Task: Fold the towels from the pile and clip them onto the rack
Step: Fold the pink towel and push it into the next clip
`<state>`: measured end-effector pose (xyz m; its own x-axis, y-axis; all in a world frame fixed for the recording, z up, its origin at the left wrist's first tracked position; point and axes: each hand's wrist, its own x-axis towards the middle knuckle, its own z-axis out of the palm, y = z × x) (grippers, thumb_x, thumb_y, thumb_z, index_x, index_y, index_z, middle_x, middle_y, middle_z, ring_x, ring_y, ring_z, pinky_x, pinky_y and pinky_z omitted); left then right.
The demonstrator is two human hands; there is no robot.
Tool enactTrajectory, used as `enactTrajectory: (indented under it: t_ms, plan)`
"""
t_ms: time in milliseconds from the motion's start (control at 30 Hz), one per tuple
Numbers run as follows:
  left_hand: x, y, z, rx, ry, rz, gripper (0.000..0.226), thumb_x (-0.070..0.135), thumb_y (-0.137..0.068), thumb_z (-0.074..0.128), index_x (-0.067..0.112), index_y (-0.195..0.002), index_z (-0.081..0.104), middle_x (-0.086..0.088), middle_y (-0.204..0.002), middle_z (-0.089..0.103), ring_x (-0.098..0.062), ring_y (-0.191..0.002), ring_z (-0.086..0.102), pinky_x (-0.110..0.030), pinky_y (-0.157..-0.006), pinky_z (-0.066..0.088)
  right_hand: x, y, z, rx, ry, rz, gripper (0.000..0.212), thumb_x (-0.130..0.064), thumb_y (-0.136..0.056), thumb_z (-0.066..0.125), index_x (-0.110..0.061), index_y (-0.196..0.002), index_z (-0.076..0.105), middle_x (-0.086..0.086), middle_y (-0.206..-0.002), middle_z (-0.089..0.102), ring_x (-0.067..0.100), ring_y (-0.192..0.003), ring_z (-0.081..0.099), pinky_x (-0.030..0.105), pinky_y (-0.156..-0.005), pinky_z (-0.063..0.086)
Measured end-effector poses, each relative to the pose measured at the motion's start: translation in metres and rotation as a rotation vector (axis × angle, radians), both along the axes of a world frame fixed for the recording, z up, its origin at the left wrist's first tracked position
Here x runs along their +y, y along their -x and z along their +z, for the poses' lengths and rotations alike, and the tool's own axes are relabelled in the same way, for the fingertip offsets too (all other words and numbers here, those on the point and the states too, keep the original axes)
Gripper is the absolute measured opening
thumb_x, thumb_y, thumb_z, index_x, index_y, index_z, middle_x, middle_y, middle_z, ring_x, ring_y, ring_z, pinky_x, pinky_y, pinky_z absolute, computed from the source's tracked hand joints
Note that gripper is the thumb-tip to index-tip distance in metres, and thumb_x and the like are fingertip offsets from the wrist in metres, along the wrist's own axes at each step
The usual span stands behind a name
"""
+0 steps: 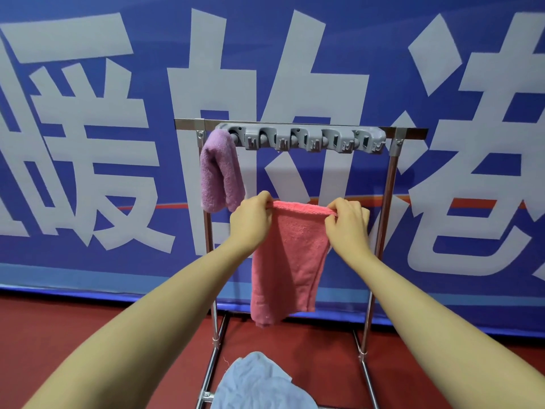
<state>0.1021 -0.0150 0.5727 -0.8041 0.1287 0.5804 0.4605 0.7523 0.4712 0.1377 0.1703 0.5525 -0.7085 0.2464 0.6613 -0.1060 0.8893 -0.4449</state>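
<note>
Left hand (pixel 251 219) and right hand (pixel 348 224) pinch the pink towel's (pixel 290 261) top corners below the rack's (pixel 300 138) clips

One towel (pixel 219 169) hangs at the rack's (pixel 298 125) left end — another (pixel 290 261) before it.

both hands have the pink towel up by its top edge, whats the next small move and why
Probably lift the pink towel to the grey clip bar and press its top edge into the free clip beside the purple towel. The left hand and right hand pinch the folded edge below the bar, and only the leftmost clip looks taken.
</note>
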Motion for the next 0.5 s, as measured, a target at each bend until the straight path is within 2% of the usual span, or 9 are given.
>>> enactTrajectory:
  t_ms: [67,133,200,267,367,500]
  plan:
    - [0.002,-0.002,-0.001,-0.004,-0.007,-0.008,0.012,0.012,-0.090,0.044,0.010,-0.096,0.054,-0.008,-0.096,0.064,-0.033,-0.089,0.057,-0.042,-0.071,0.049,-0.006,0.001,-0.001,0.024,0.010,0.007,0.018,0.003,-0.085,0.042,-0.010,-0.091,0.052,0.003,-0.090,0.054,0.022,-0.089,0.045,0.033,-0.082,0.028]
    - [0.005,-0.004,-0.001,0.005,-0.024,-0.031,0.009,0.010,-0.090,0.043,0.008,-0.094,0.051,-0.009,-0.095,0.062,-0.032,-0.087,0.055,-0.043,-0.071,0.048,-0.013,0.003,-0.004,0.043,0.005,-0.017,0.023,0.007,-0.084,0.038,-0.009,-0.094,0.051,0.006,-0.094,0.051,0.020,-0.086,0.039,0.029,-0.075,0.021]
    - [0.007,-0.006,0.000,0.018,-0.047,-0.054,0.007,0.010,-0.090,0.042,0.008,-0.092,0.049,-0.008,-0.094,0.059,-0.031,-0.085,0.055,-0.045,-0.072,0.048,-0.020,0.005,-0.006,0.052,0.031,-0.030,0.024,0.008,-0.085,0.035,-0.009,-0.094,0.050,0.007,-0.097,0.048,0.017,-0.086,0.034,0.028,-0.074,0.017]
    - [0.006,-0.005,-0.001,0.017,-0.067,-0.060,0.007,0.012,-0.090,0.042,0.008,-0.090,0.048,-0.007,-0.091,0.057,-0.028,-0.082,0.054,-0.046,-0.072,0.048,-0.021,0.006,-0.006,0.051,0.056,-0.009,0.022,0.004,-0.085,0.033,-0.010,-0.092,0.049,0.006,-0.096,0.046,0.020,-0.087,0.036,0.029,-0.074,0.017]
    - [0.003,-0.005,-0.004,-0.004,-0.079,-0.080,0.010,0.019,-0.091,0.046,0.009,-0.087,0.046,-0.004,-0.087,0.053,-0.024,-0.080,0.052,-0.043,-0.071,0.047,-0.019,0.003,-0.007,0.037,0.082,0.035,0.018,-0.017,-0.078,0.034,-0.014,-0.091,0.045,-0.001,-0.094,0.040,0.023,-0.092,0.041,0.029,-0.075,0.017]
    - [-0.001,-0.011,-0.005,-0.006,-0.054,-0.113,0.022,0.031,-0.090,0.056,0.017,-0.084,0.040,0.004,-0.086,0.047,-0.014,-0.077,0.044,-0.027,-0.066,0.035,-0.018,-0.001,-0.010,-0.031,-0.024,-0.012,0.040,-0.048,-0.082,0.058,-0.024,-0.114,0.052,-0.002,-0.101,0.035,0.019,-0.099,0.036,0.031,-0.081,0.018]
